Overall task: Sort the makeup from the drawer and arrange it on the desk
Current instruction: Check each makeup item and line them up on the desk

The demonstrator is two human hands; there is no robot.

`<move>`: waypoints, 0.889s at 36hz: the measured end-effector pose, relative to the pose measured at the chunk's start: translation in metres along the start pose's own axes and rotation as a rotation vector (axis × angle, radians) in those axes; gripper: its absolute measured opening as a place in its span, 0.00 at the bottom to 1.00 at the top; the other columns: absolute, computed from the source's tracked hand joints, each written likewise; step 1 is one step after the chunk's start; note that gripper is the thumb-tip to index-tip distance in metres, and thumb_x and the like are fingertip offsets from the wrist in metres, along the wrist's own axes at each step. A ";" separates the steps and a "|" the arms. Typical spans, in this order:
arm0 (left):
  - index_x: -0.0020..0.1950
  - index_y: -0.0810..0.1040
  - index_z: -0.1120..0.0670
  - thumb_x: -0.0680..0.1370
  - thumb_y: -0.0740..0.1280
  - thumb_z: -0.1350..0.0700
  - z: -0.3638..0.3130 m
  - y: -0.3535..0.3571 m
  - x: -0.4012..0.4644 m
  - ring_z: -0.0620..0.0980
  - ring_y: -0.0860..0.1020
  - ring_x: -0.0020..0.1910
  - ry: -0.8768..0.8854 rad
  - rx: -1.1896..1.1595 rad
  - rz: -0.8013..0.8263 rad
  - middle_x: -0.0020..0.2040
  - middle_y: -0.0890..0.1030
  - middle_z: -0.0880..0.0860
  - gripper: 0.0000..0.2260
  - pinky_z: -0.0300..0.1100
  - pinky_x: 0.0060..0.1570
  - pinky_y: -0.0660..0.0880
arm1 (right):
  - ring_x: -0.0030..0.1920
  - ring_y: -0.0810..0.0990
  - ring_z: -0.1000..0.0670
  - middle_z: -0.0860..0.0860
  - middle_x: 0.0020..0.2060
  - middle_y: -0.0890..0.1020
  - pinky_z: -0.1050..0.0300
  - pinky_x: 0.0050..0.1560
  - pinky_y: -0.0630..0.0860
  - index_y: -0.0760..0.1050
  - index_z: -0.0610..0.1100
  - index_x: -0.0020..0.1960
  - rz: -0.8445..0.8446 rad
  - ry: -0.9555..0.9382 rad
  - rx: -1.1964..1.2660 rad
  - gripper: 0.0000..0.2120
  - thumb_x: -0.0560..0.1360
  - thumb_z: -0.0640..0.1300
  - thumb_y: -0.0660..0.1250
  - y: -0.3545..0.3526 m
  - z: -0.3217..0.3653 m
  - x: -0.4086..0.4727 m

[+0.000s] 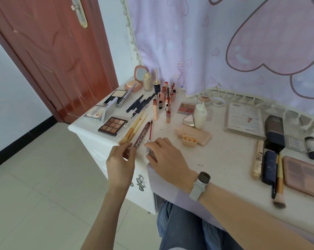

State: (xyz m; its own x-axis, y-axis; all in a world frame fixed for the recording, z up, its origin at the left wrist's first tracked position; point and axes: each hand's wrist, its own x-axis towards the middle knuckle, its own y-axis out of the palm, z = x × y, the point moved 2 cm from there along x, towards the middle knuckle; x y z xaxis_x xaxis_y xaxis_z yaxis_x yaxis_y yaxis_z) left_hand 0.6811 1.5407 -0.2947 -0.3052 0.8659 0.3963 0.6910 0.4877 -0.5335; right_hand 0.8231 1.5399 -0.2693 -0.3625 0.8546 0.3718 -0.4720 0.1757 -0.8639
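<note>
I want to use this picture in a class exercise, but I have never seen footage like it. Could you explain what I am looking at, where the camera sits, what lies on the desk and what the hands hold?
There is no machine here: a person wears one wide-angle camera on the head, looking forward and down at their own bare hands. The left hand pinches the near end of a brown tube marked COLOR. The right hand, a watch on its wrist, grips the clear cap of a thin red applicator wand. On the white desk lie sorted makeup: a brown eyeshadow palette, yellow-handled brushes, black pencils, standing lip tubes and open powder compacts.
</note>
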 end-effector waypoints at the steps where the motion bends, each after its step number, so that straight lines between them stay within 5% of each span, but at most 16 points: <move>1: 0.52 0.82 0.59 0.75 0.68 0.62 0.000 0.000 0.001 0.39 0.74 0.33 -0.003 -0.001 0.002 0.45 0.78 0.52 0.07 0.26 0.39 0.66 | 0.51 0.71 0.47 0.47 0.49 0.76 0.58 0.45 0.68 0.74 0.43 0.59 0.006 -0.002 -0.009 0.12 0.77 0.43 0.59 0.001 0.000 0.002; 10: 0.49 0.83 0.58 0.75 0.68 0.63 0.000 0.001 0.005 0.38 0.75 0.34 0.002 -0.013 0.003 0.43 0.78 0.51 0.06 0.19 0.41 0.64 | 0.53 0.70 0.46 0.45 0.50 0.75 0.53 0.49 0.71 0.74 0.41 0.58 0.031 -0.020 -0.005 0.12 0.79 0.44 0.57 0.008 0.003 0.011; 23: 0.50 0.82 0.58 0.75 0.67 0.65 0.001 -0.003 0.004 0.37 0.74 0.32 0.031 0.016 0.003 0.43 0.79 0.53 0.07 0.19 0.38 0.65 | 0.49 0.75 0.43 0.45 0.46 0.78 0.51 0.41 0.75 0.77 0.42 0.56 -0.016 -0.034 -0.016 0.11 0.77 0.45 0.62 0.008 0.006 0.018; 32: 0.52 0.81 0.57 0.75 0.67 0.63 -0.009 -0.016 -0.004 0.40 0.75 0.33 0.058 -0.012 -0.015 0.44 0.79 0.53 0.07 0.26 0.37 0.68 | 0.51 0.72 0.48 0.48 0.51 0.76 0.59 0.41 0.71 0.74 0.44 0.61 0.007 -0.050 0.028 0.15 0.75 0.44 0.62 -0.008 -0.001 0.004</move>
State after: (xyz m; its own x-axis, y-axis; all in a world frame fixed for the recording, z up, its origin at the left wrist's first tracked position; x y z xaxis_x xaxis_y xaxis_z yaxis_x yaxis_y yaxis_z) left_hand 0.6774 1.5281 -0.2809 -0.2773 0.8506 0.4468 0.6948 0.4987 -0.5181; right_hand 0.8265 1.5421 -0.2609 -0.4052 0.8304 0.3824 -0.4913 0.1550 -0.8571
